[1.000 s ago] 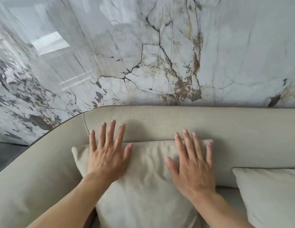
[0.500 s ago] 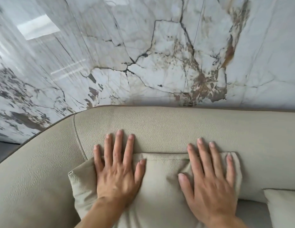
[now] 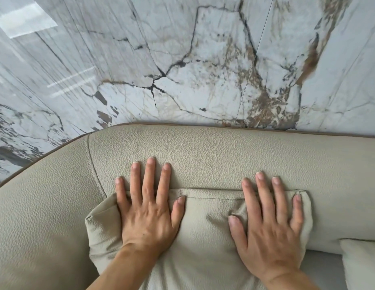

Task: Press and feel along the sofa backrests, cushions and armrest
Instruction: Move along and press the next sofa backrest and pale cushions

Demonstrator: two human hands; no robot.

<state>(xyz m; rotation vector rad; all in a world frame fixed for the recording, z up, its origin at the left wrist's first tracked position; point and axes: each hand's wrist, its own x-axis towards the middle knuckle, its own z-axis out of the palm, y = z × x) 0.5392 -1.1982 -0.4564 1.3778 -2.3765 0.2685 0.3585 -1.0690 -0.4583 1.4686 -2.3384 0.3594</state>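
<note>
A beige leather cushion (image 3: 205, 233) leans against the sofa backrest (image 3: 213, 155). My left hand (image 3: 147, 210) lies flat on the cushion's left half, fingers spread, with the fingertips reaching over the cushion's top seam onto the backrest. My right hand (image 3: 268, 222) lies flat on the cushion's right half, fingers spread, its fingertips also just past the top seam. The cushion is creased and dented between the hands. Neither hand grips anything. The curved armrest (image 3: 38, 216) runs down the left side.
A second beige cushion (image 3: 364, 262) sits at the lower right edge. A glossy marble wall (image 3: 182, 65) rises right behind the backrest. A strip of the seat (image 3: 320, 266) shows between the two cushions.
Both hands have slid upward on the cushion, so the fingertips now cross its top seam onto the backrest. The view has moved closer and the cushion is pressed flatter.
</note>
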